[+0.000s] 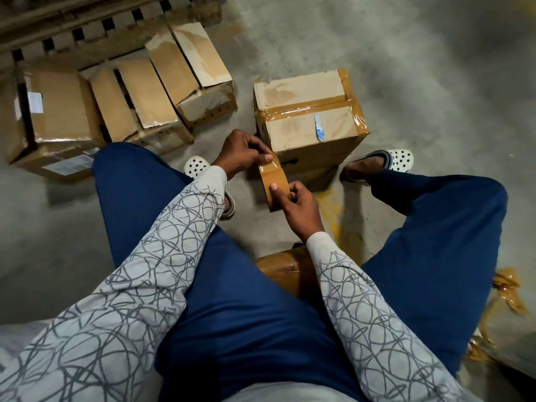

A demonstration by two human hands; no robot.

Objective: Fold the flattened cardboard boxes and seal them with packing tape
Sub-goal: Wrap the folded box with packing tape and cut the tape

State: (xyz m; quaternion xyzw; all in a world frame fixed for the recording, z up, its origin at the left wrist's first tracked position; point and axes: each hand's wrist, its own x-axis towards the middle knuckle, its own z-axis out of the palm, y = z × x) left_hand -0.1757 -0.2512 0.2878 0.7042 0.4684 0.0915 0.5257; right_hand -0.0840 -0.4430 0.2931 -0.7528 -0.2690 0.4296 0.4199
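Observation:
A brown packing tape roll (274,182) is held between my knees, just in front of a folded cardboard box (307,111) that stands on the floor with brown tape across its top seam and right edge. My right hand (298,198) grips the roll from the near side, thumb on its outer face. My left hand (245,152) pinches the loose tape end at the top of the roll. Both hands are a little short of the box's near left corner.
Several taped cardboard boxes (162,91) lie in a row at the left, against a wooden pallet (87,24). Another cardboard box (287,268) sits under me. Crumpled used tape (504,288) lies on the concrete floor at the right. My feet in white clogs flank the box.

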